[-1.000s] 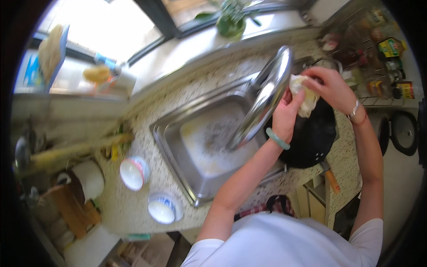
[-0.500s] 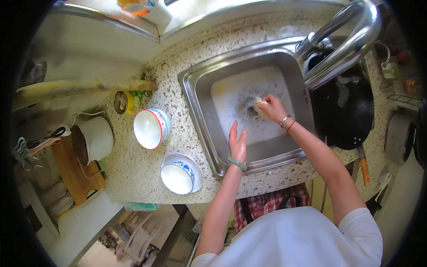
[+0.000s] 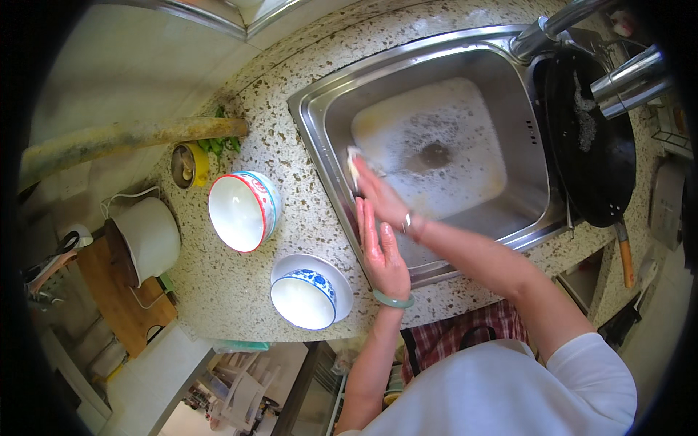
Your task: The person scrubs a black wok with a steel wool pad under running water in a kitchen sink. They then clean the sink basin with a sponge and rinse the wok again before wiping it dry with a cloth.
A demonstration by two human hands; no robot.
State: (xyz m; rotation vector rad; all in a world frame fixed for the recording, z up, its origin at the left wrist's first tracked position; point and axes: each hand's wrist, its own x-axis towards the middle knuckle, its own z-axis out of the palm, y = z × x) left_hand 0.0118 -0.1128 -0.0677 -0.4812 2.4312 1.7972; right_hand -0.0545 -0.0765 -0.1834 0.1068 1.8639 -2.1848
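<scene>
While the wiping is in hand, we find the cloth [image 3: 354,166] at the left edge of the sink [image 3: 520,102], about midway along it. The right hand [image 3: 383,195] is extended, its fingers nearly straight and close together, with the cloth held at the fingertips; motion blur hides how firm the grip is. The left hand [image 3: 385,259] is spread flat and empty, over the left edge toward the near-left corner, its fingertips just beside the right hand.

We judge the work to be partway through. The sink contains no dishes. Grey suds [image 3: 443,120] lie on its floor, dark specks gather about the drain [image 3: 436,154], and a yellowish tint shows toward the far-left corner; by our reading, these remain to be cleared. We cannot tell how much of the wall is already wiped.

We count as follows:
Two hands, one cloth, one sink, one drain.
One tap [image 3: 631,86], above the right edge of the sink.
One pan [image 3: 592,174], at that same edge, its handle toward the counter's near edge.
Two bowls on the counter [image 3: 218,291]: a red-rimmed bowl [image 3: 236,216], and a blue-rimmed bowl [image 3: 302,301] nearer the near edge.
One white dish [image 3: 347,280], partly hidden by the blue-rimmed bowl.
</scene>
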